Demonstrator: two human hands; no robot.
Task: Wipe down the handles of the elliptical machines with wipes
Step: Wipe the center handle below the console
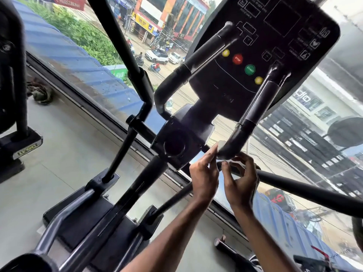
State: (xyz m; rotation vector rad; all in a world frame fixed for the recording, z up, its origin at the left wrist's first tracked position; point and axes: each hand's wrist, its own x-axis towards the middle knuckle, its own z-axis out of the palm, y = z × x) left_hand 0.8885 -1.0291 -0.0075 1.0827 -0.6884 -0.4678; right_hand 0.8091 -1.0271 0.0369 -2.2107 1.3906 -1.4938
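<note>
wipe (222,147) in left hand (204,174) grip, against handle (234,141)

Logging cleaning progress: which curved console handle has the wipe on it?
The right handle, with the wipe at its lower bend; the left handle is bare.

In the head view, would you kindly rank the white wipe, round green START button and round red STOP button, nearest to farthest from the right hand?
1. White wipe, touching the right hand, under the handle bend.
2. Round green START button, on the console above.
3. Round red STOP button, farther up-left.
</note>
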